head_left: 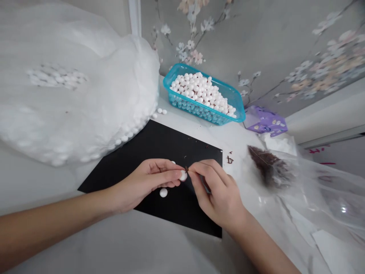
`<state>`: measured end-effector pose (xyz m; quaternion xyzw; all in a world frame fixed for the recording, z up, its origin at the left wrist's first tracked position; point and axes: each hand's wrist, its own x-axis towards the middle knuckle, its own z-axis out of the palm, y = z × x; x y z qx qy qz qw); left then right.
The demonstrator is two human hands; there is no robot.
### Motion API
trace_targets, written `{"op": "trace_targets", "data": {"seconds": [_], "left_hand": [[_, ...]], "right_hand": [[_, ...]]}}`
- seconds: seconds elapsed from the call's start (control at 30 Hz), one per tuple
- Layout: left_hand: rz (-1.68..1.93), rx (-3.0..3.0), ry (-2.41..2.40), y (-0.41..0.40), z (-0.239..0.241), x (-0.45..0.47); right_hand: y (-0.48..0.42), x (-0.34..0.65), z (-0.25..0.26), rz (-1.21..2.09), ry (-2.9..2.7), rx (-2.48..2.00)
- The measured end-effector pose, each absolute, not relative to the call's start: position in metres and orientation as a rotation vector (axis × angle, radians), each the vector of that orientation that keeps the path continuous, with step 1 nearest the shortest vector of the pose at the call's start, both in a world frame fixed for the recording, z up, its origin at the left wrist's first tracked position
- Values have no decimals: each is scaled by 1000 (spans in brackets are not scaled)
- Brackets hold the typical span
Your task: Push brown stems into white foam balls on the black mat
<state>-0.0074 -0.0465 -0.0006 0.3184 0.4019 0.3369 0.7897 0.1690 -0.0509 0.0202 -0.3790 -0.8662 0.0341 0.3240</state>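
Observation:
Over a black sheet point(122, 160), my left hand point(154, 176) pinches a small white ball point(183, 175) between thumb and fingers. My right hand point(218, 190) is closed in a pinch on a small dark brown piece point(186, 170), which touches or nearly touches the ball; its exact shape is too small to make out. Another white ball point(163, 192) lies on the sheet just below my left hand. Behind the left fingers, one more white ball point(173, 162) shows only in part.
A large translucent bag point(85, 34) of white balls fills the left. At the back stands a blue basket point(234, 99) heaped with white balls. To the right are a purple packet point(265, 121), a clear bag with dark brown pieces point(268, 165) and brown scraps point(229, 160).

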Motion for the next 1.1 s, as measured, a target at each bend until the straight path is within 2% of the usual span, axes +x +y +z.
{"op": "trace_targets", "data": {"seconds": [0.37,0.7,0.8,0.97,1.1], "left_hand": [[690,665,880,-48,-1,-10],[698,674,906,-49,-1,-8],[697,655,900,-49,-2,-9],[719,639,888,-47,-3,-10],[727,634,906,-46,-2,-10]], "right_hand": [[-52,178,4,-351,-2354,-788],[-51,174,-2,-387,-2348,-779],[-50,172,1,-285,-2287,-803],[-51,170,10,118,-2122,-925],[-52,170,13,288,-2120,-927]]}}
